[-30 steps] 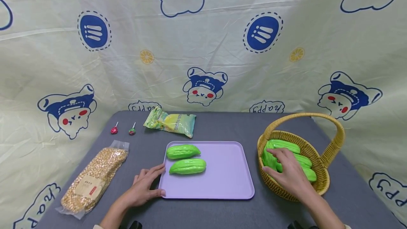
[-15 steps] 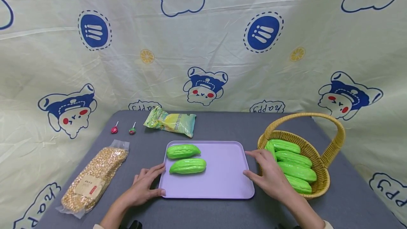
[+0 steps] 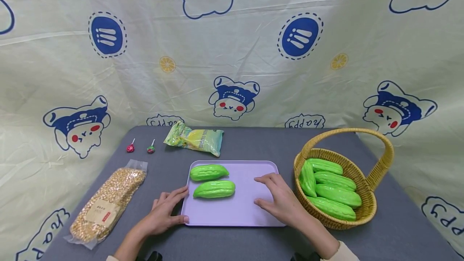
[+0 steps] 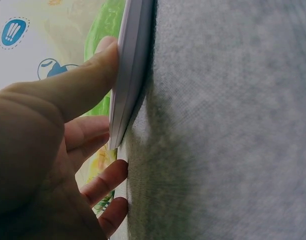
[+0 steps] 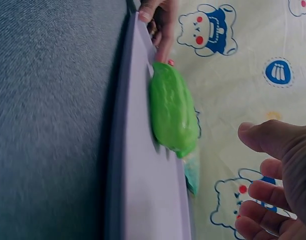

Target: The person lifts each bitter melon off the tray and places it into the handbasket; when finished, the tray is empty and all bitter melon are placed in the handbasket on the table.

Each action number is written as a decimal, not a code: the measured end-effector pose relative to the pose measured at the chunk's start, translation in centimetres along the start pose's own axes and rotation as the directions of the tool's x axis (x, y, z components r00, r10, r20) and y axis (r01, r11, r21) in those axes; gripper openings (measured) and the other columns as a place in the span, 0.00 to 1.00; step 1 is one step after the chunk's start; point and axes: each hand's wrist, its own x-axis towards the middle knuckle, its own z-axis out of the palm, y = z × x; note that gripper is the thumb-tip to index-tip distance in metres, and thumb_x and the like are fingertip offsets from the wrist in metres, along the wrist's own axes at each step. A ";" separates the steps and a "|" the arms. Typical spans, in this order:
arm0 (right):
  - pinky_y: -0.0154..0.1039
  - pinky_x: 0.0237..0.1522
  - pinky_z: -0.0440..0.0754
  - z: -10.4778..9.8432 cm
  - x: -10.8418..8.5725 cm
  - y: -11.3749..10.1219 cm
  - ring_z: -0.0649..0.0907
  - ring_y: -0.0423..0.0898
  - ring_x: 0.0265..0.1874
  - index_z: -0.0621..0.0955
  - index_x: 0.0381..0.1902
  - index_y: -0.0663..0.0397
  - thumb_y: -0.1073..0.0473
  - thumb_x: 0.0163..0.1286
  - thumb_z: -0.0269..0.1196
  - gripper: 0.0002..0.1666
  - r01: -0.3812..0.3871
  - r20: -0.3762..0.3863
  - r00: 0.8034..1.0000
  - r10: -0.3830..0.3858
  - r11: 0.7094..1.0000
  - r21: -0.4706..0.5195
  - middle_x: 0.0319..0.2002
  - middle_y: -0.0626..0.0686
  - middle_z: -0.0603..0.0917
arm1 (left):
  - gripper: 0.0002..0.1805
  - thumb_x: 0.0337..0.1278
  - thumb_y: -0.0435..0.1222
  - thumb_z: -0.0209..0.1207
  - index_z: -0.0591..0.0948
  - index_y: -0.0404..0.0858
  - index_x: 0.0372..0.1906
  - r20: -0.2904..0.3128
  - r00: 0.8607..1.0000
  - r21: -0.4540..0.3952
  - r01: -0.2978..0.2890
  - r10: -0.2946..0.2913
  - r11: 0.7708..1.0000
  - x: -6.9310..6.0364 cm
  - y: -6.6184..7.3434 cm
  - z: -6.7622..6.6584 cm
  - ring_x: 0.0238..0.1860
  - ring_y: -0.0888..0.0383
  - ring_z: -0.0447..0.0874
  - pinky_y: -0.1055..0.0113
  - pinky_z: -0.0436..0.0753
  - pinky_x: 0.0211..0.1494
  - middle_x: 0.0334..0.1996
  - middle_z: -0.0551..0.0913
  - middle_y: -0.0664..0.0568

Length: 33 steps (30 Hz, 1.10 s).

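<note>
Two bright green bitter melons, an upper one and a lower one, lie on the left part of a lilac tray. My left hand touches the tray's left edge with thumb and fingers extended. In the left wrist view the thumb rests against the rim. Over the tray's right part hovers my right hand, fingers spread and nothing between them. The right wrist view shows that hand apart from the nearest bitter melon. A wicker basket to its right holds several more bitter melons.
A clear bag of yellow kernels lies at the left. Behind the tray are a green-yellow packet and two lollipops, one red and one red-green. The basket's tall handle arches above it.
My right hand has moved left, from over the basket to above the tray's right part, uncovering the bitter melons in the basket. My left hand has stayed at the tray's edge.
</note>
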 end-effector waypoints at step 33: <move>0.40 0.45 0.73 6.9 4.1 -2.7 0.74 0.45 0.43 0.78 0.51 0.53 0.52 0.49 0.73 0.31 -0.017 0.175 0.985 0.008 0.999 0.052 0.44 0.50 0.77 | 0.41 0.44 0.51 0.67 0.70 0.42 0.66 0.001 1.000 -0.011 0.007 -0.007 1.000 -0.1 0.3 -0.1 0.52 0.54 0.63 0.62 0.56 0.44 0.70 0.65 0.52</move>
